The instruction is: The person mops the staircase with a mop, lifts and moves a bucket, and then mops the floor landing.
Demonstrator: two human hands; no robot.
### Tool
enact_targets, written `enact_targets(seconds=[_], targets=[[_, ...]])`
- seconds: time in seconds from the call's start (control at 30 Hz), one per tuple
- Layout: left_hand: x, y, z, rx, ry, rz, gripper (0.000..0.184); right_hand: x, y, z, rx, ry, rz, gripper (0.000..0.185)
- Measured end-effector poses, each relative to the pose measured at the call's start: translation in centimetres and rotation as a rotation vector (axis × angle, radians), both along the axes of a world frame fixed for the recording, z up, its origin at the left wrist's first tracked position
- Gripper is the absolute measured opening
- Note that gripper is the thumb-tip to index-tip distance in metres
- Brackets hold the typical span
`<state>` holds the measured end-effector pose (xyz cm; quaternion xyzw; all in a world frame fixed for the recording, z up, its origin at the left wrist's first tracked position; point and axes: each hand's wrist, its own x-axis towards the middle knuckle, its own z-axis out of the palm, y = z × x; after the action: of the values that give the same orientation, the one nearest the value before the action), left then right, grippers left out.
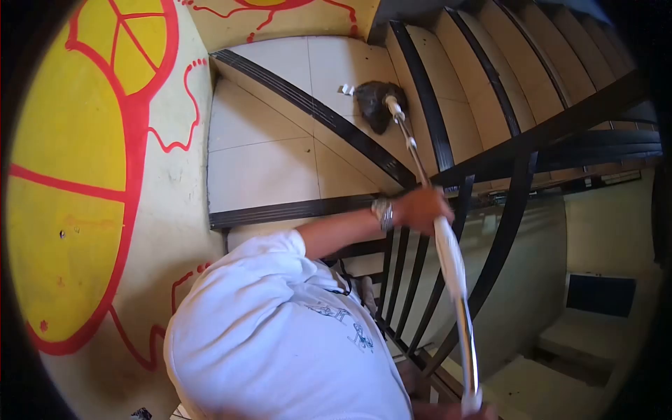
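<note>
My left hand [423, 208], with a bracelet or watch at the wrist, is closed around the long pole [451, 259] of a broom or mop. The pole is silvery, with white wrapping on parts of it. My right hand [455, 411] is lower on the pole, at the bottom edge, slightly blurred and partly cut off. At the far end the dark head [378, 105] of the tool rests on the tiled landing [280, 63]. A small white scrap [346, 89] lies just left of the head.
Tiled stairs with black edge strips [420, 91] rise at the upper right. Black railing bars [507, 224] stand right of my left arm. On the left is a wall painted yellow and red [70, 245]. A lower floor shows beyond the railing.
</note>
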<state>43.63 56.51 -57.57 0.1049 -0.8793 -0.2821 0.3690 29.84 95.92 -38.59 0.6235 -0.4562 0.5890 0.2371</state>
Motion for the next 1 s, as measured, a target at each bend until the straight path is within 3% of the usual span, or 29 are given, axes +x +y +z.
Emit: enact_targets(seconds=[0.07, 0.1, 0.13, 0.2, 0.23, 0.3, 0.43, 0.6, 0.63, 0.7, 0.77, 0.8, 0.9, 1.0], targets=[[1.2, -6.1, -1.1, -0.018, -0.104, 0.175, 0.021, 1.9, -8.9, -2.2, 0.287, -0.284, 0.502, 0.018], [1.7, -9.5, -2.3, -0.005, -0.156, 0.227, 0.021, 4.5, -13.6, -4.1, 0.066, -0.583, 0.517, 0.014], [2.6, -12.3, -3.1, -0.01, -0.116, 0.269, 0.019, 4.5, -16.7, -5.4, 0.193, -0.465, 0.484, 0.012], [3.9, -17.7, -6.6, -0.053, 0.008, 0.441, 0.015, 5.0, -22.4, -8.7, 0.276, -0.474, 0.605, 0.017], [3.9, -20.1, -9.2, -0.081, 0.084, 0.568, 0.013, 5.6, -24.6, -10.3, 0.312, -0.623, 0.605, 0.02], [5.4, -22.5, -9.8, -0.085, -0.1, 0.554, 0.011, 4.9, -28.4, -13.8, 0.358, -0.572, 0.64, 0.021], [5.4, -22.3, -11.2, -0.044, -0.113, 0.609, 0.012, 4.3, -28.6, -15.7, 0.384, -0.593, 0.6, 0.021], [1.6, -16.8, -10.2, 0.0, -0.042, 0.64, 0.005, -0.4, -23.4, -12.6, 0.34, -0.671, 0.574, 0.024], [0.6, -15.0, -9.7, 0.032, -0.015, 0.634, 0.011, -1.8, -21.4, -11.2, 0.33, -0.703, 0.57, 0.025], [0.0, -9.1, -4.3, -0.062, -0.147, 0.555, 0.018, -4.0, -16.9, -7.5, 0.397, -0.626, 0.423, 0.029], [-1.8, -3.7, -2.6, 0.081, 0.052, 0.528, 0.025, -6.0, -11.6, -3.7, 0.397, -0.518, 0.514, 0.026], [-2.6, -1.0, -1.6, 0.092, 0.073, 0.496, 0.028, -6.9, -8.4, -2.1, 0.403, -0.285, 0.344, 0.027], [-4.1, 7.0, 2.5, 0.213, -0.025, 0.29, 0.033, -7.0, -1.6, 1.5, 0.082, -0.323, 0.239, 0.028], [-5.1, 13.3, 7.2, 0.208, 0.11, 0.037, 0.021, -6.1, 0.6, 3.3, -0.117, -0.379, 0.142, 0.028]])
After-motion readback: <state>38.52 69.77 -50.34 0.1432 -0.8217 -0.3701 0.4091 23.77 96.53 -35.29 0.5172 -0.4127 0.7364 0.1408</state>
